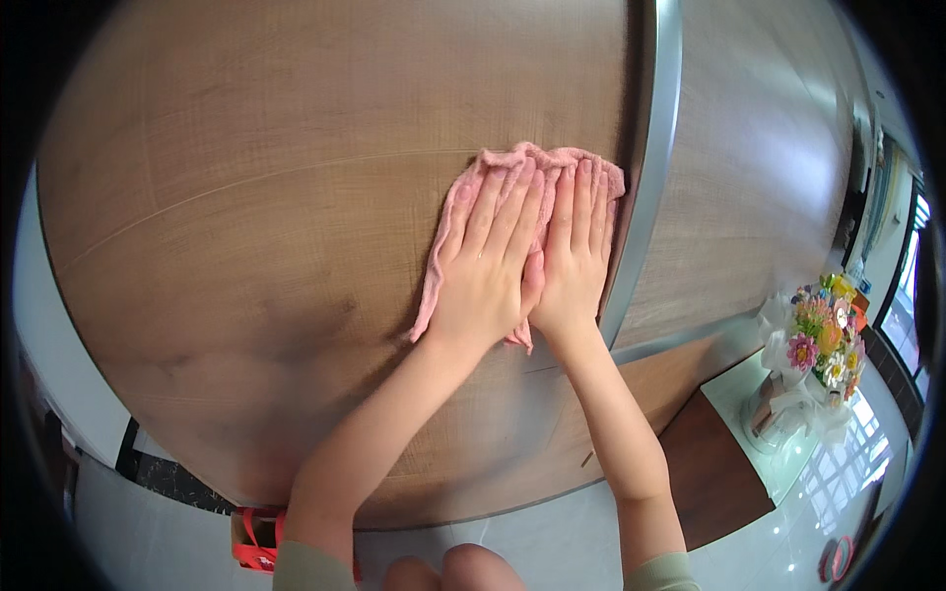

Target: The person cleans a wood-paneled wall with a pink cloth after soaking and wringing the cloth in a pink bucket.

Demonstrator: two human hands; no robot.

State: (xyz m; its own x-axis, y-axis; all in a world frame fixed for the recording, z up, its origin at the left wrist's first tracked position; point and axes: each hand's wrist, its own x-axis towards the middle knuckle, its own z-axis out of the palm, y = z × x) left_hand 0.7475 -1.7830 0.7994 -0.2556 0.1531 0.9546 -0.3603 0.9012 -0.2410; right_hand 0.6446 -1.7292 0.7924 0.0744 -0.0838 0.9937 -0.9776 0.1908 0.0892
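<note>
Both palms press a pink cloth (550,159) flat against a brown wood-grain panel (295,221). My left hand (484,258) lies on the cloth's left part, fingers pointing up and slightly apart. Beside it, my right hand (576,251) covers the right part, its fingers close together. The left thumb meets the side of the right hand. Around the fingertips the cloth's upper edge is crumpled, and a corner hangs below the wrists. The cloth's right edge reaches close to a silvery vertical trim strip (643,185).
Right of the strip is another wood-grain panel (746,170). A bouquet of colourful flowers (824,340) stands on a glass-topped brown cabinet (713,465) at lower right. A red bag (255,543) sits on the pale tiled floor (177,539). A pink ring-shaped object (841,558) lies far right.
</note>
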